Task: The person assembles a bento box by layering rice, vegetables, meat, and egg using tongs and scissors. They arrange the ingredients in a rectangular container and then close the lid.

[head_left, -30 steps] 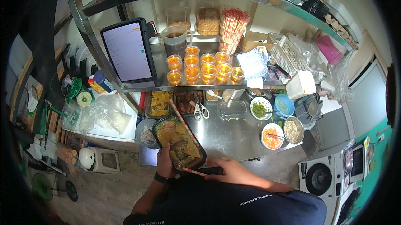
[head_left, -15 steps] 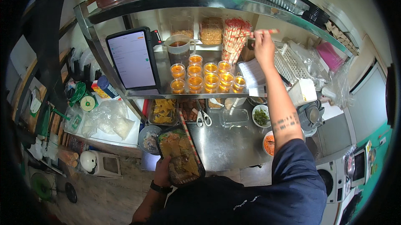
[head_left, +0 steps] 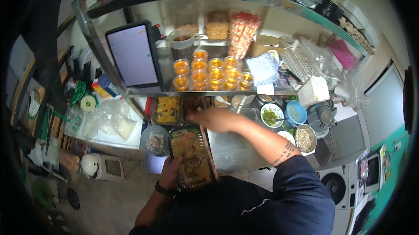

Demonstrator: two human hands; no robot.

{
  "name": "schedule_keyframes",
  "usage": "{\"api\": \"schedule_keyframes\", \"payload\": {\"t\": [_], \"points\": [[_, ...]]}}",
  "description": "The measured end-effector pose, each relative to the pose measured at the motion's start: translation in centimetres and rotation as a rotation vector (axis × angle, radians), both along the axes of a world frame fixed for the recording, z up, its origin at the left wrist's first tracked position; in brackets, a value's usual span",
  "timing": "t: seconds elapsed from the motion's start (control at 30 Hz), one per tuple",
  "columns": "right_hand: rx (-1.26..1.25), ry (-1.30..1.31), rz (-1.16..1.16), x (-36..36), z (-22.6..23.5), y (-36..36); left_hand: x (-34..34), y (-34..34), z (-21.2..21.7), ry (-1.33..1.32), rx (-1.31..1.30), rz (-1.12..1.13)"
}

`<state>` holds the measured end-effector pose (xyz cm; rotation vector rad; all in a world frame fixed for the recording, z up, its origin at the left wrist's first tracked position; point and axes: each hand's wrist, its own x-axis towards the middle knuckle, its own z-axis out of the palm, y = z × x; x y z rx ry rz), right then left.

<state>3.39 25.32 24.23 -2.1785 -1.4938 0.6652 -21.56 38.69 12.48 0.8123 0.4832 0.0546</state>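
My left hand (head_left: pixel 170 171) holds a black takeaway tray (head_left: pixel 188 165) of noodles and fried food from below, just above the near edge of the steel counter (head_left: pixel 235 152). My right hand (head_left: pixel 218 119) hovers over the tray's far right corner. Its fingers are closed on a long thin chopstick packet (head_left: pixel 209 154) that lies along the tray's right rim. The tub of red-and-white chopstick packets (head_left: pixel 242 32) stands on the shelf above.
A tablet (head_left: pixel 133 56) leans at the shelf's left, beside several cups of orange sauce (head_left: pixel 209 76). Food pans (head_left: pixel 168 109) sit under the shelf. A round bowl (head_left: pixel 155 141) lies left of the tray; a herb bowl (head_left: pixel 271 115) and a blue bowl (head_left: pixel 297 112) are to the right.
My right hand went up to the chopstick tub on the shelf and has come back down to the tray with a packet. The tray stayed in my left hand.
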Motion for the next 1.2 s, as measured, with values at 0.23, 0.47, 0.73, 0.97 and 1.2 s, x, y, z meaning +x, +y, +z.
{"api": "schedule_keyframes", "payload": {"t": [0.23,0.47,0.73,0.97,1.2], "points": [[0.377,-1.080,-0.833,10.6,2.8,-8.8,1.4,-0.5,-3.0,0.146,-0.017,-0.149],[-0.109,-0.899,-0.995,18.9,1.0,-15.1,7.6,-6.1,-8.1,0.122,-0.104,-0.451],[0.010,-1.123,-0.888,19.4,0.3,-15.2,7.9,-10.3,-25.4,0.168,-0.015,-0.198],[0.039,-1.287,-0.697,18.9,1.1,-16.3,9.2,-11.6,-26.9,0.293,0.354,-0.010],[0.366,-0.978,-0.885,18.3,1.6,-16.8,8.0,-12.9,-26.0,0.341,0.396,-0.030]]}}
